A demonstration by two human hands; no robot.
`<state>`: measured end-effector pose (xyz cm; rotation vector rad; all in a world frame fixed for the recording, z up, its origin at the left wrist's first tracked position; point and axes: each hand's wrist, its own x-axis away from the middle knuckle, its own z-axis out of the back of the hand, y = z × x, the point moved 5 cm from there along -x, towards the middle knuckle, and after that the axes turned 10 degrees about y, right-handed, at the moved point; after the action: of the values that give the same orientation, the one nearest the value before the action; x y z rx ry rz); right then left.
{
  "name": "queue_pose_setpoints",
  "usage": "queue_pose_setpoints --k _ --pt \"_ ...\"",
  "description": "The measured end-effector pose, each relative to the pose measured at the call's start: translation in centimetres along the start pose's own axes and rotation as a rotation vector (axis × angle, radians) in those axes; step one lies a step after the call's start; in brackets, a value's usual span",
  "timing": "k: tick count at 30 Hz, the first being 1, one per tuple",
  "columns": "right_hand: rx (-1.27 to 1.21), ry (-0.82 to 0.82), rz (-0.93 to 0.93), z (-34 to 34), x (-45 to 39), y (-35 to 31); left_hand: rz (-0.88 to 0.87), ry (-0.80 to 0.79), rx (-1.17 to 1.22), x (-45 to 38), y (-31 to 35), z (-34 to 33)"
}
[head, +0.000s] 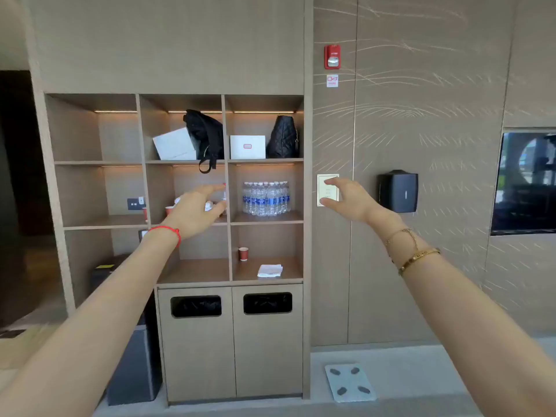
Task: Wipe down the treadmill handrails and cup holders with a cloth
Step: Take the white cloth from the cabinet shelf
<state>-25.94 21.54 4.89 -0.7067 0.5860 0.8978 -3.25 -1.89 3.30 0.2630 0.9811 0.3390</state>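
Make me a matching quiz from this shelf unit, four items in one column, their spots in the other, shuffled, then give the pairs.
Items:
1. water bottles
2. folded white cloth
3. quilted black bag
4. bathroom scale

Places:
A. floor, right of the cabinet
B. top right cubby, beside a white box
C. middle right cubby
D. bottom right cubby, near a red cup

Pairs: 1-C, 2-D, 3-B, 4-A

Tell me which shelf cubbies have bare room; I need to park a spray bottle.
The top-left cubby looks bare. The bottom-right cubby has room between the red cup and folded cloth. Crowded: the water bottles and both bag cubbies.
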Motion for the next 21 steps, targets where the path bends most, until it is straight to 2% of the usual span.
queue_pose_setpoints --k 9,21 --pt "-0.040 0.042 -0.012 -1.4 2.7 1.2 0.021 0.024 0.011 2.6 -0.9 -0.6" --pt "-0.079 -0.079 -0.044 -7.4 15.1 4.1 0.065 -0.139 -0.027 15.3 -3.7 -6.2"
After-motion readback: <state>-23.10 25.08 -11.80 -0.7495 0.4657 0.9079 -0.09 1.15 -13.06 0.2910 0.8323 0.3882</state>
